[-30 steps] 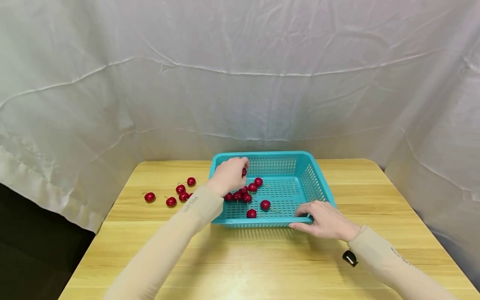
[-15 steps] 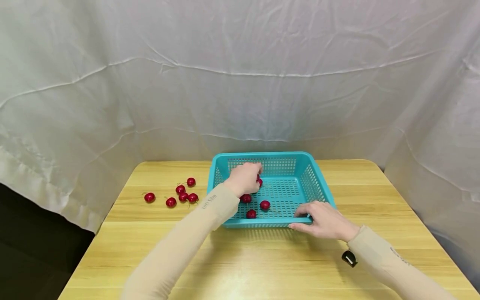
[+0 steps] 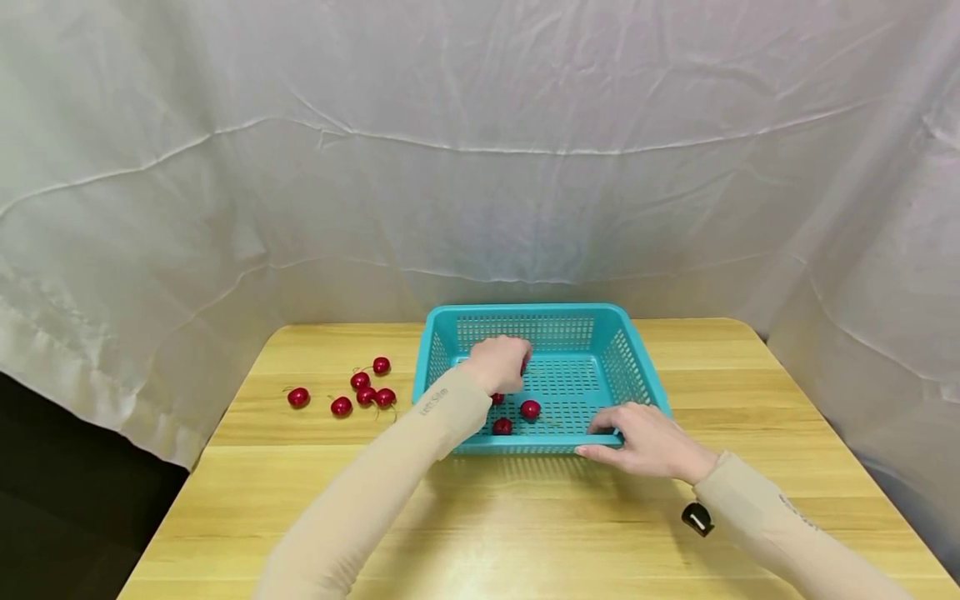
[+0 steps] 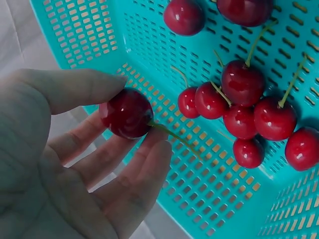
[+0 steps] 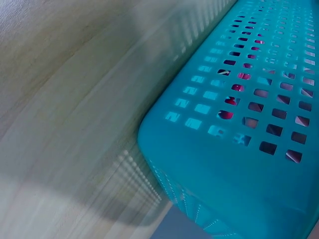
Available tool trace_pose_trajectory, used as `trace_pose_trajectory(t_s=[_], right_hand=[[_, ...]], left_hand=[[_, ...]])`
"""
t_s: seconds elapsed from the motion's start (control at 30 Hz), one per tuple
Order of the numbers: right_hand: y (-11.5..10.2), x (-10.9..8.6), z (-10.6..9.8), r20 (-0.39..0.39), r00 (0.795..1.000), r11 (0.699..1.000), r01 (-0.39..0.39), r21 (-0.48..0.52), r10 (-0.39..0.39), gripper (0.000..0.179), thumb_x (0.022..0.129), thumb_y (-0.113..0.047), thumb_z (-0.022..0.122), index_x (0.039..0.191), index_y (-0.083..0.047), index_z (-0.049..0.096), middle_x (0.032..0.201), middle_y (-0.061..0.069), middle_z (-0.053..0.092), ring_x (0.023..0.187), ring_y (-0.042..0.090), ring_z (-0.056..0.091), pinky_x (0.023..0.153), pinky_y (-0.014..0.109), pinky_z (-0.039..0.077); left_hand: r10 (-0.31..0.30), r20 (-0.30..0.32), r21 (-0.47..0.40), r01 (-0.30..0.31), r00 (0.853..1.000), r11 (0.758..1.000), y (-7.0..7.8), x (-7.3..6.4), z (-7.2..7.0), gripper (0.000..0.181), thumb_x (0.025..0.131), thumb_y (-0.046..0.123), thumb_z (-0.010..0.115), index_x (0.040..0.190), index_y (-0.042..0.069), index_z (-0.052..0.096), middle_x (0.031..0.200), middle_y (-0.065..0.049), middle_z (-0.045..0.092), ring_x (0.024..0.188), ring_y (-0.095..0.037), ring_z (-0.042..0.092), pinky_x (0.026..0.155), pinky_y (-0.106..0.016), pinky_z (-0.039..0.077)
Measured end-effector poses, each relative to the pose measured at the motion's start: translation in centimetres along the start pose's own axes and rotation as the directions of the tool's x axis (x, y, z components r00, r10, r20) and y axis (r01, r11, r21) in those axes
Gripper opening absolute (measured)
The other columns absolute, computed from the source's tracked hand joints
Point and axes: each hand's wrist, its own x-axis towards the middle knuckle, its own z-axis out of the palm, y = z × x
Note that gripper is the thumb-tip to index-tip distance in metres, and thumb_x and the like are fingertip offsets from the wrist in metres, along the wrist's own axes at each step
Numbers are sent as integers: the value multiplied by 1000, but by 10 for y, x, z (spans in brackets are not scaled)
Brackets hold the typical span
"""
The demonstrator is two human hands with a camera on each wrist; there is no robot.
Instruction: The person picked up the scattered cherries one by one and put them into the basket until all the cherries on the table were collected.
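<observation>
The left hand [image 3: 497, 367] pinches 1 cherry [image 4: 127, 113] between thumb and fingers, its stem jutting free, over the basket [image 3: 551, 310] and toward 10 o'clock of its centre. In the left wrist view, 9 more cherries [image 4: 242, 82] lie in the basket. The right hand [image 3: 637, 439] grips the rim at 4 o'clock, thumb outside, fingers inside. On the table [image 3: 525, 533], at 9 o'clock of the basket, sit 6 loose cherries [image 3: 360, 381].

glossy cherries [image 4: 244, 83]; smooth plastic basket [image 3: 525, 310]; wood-grain tabletop [image 3: 525, 533] (slight sheen); creased cloth backdrop [image 3: 480, 208].
</observation>
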Motion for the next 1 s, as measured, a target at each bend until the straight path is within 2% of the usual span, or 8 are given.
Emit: trace_pose_trajectory(t_s=[0.23,0.37,0.5,0.63,0.83,1.0], right_hand=[[0,-2,1,2,1000,1000,1,6,-1,31,92,-54,65,90,-24,76,87,-14,74,76,0,65,66,24,53],[0,-2,1,-10,1000,1000,8,7,-8,29,92,-53,66,89,-25,75,85,-15,73,74,-2,63,65,23,53],[0,-2,1,-14,1000,1000,20,10,-20,28,93,-51,66,87,-25,74,82,-16,71,71,-5,59,63,22,51],[-1,0,2,-12,1000,1000,20,9,-20,29,92,-52,66,88,-25,75,82,-16,71,71,-6,59,64,22,51],[-2,1,3,-17,1000,1000,25,10,-24,28,92,-51,67,88,-24,75,82,-16,71,71,-5,60,64,22,52],[-3,3,3,-9,1000,1000,13,14,-13,27,92,-53,67,87,-27,74,81,-17,71,71,-6,59,63,20,50]], left_hand=[[-9,55,34,7,998,999,8,8,3,35,94,13,63,129,18,63,126,0,67,94,-18,58,83,-36,54],[-3,78,43,0,997,999,12,13,5,36,95,14,63,131,18,62,128,0,67,96,-17,59,82,-35,54],[-2,87,57,-3,996,998,15,17,4,36,95,15,63,131,19,63,130,1,66,102,-17,61,87,-36,55],[-3,92,72,-3,996,997,17,18,2,36,96,16,62,132,19,62,132,1,65,106,-17,61,91,-37,55],[-22,116,95,11,993,995,18,18,4,36,98,17,61,134,19,61,131,1,65,104,-17,61,88,-36,54],[-39,121,113,26,992,993,16,17,5,31,97,21,62,128,20,63,125,2,67,104,-19,62,92,-39,54]])
